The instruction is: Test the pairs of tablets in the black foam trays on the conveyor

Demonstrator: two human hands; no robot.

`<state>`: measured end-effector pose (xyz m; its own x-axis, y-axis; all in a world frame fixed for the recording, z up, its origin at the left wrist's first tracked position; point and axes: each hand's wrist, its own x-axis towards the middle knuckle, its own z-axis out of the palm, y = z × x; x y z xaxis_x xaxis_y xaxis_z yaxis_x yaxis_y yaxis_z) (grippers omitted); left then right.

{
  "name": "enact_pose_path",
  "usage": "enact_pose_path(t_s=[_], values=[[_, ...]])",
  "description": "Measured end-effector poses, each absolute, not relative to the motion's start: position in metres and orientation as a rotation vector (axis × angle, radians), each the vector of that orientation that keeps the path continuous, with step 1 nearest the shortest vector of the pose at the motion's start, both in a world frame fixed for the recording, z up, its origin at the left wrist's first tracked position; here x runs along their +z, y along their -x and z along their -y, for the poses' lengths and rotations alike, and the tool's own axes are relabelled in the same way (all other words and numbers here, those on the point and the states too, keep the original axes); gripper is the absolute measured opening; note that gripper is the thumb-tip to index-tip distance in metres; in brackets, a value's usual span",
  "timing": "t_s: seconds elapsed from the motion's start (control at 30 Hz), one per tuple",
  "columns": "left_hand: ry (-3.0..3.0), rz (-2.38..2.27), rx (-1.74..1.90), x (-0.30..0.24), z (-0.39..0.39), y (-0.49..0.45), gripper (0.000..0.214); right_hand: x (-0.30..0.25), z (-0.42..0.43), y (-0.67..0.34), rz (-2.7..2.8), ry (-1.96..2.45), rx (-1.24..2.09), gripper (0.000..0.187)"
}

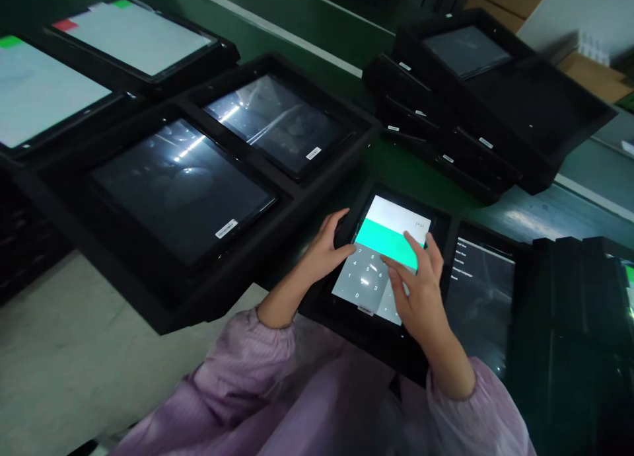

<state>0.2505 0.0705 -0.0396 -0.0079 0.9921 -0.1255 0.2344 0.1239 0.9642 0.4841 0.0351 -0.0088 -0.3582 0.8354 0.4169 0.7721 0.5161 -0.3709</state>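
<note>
A lit tablet [371, 277] lies in a black tray in front of me, its screen showing a calculator keypad with a white and green area above. My left hand [329, 248] is at the tablet's left edge, thumb against the screen's side and fingers stretched out, apart from the thumb. Over the right side of the same screen is my right hand [421, 284], its fingers spread and one pointing at the keypad's upper rows. Whether that fingertip touches the glass I cannot tell. To its right sits a second tablet [480, 304] with a dark text menu, partly hidden by my right forearm.
On the left a large black tray [302, 195] holds two dark-screened tablets [183, 185]. Beyond it are tablets with white screens [133, 36] and coloured corners. Stacked black trays [535, 112] stand at the back right, and more trays [569, 297] at the right edge.
</note>
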Motion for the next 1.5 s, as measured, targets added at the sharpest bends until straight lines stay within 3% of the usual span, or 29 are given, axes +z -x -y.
enact_pose_path(t_s=[0.33,0.5,1.2,1.37,1.5], values=[[-1.425,-1.485,0.874,-0.040,-0.073,-0.254,0.088,-0.007,-0.036,-0.492,2.068,1.397,0.101,0.034],[-1.384,-1.477,0.827,-0.032,-0.069,-0.254,0.084,-0.013,-0.040,-0.512,1.927,1.559,0.025,0.038],[-1.347,-1.571,0.904,-0.034,-0.072,-0.255,0.070,-0.016,-0.042,-0.496,2.030,1.530,0.039,0.038],[-1.354,-1.573,0.934,-0.035,-0.072,-0.253,0.068,-0.009,-0.033,-0.550,1.854,1.620,-0.085,0.039],[-1.309,-1.554,0.972,-0.037,-0.074,-0.251,0.066,-0.012,-0.023,-0.604,1.775,1.764,-0.147,0.051]])
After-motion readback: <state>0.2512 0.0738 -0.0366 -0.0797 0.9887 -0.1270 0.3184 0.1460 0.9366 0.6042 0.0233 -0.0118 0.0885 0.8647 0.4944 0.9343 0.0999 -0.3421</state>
